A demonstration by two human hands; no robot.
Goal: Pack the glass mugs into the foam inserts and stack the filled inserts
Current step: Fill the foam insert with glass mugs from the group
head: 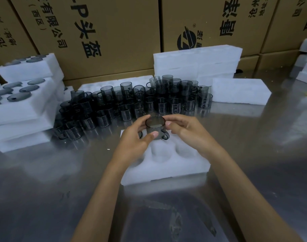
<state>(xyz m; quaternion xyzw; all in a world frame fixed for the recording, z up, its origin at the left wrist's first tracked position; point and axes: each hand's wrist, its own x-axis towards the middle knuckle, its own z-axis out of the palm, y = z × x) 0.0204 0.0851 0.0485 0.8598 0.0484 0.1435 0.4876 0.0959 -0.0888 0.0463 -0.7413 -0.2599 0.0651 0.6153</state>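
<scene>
2 hands [137, 137], 1 held mug [155, 127], dozens mugs [131, 102].

Before you: a brushed-metal tabletop [254, 172], grey and glossy, filling the lower view. It carries soft, blurred reflections and bright patches of overhead light, strongest toward your right. A few small specks lie on its surface at your left. Behind it: a wall of large brown cardboard cartons [114, 32], stacked edge to edge across the whole back of the scene. They bear bold black Chinese characters and, right of centre, a round black logo [186, 39]. Lower, smaller cartons [275, 61] sit at far right.
</scene>
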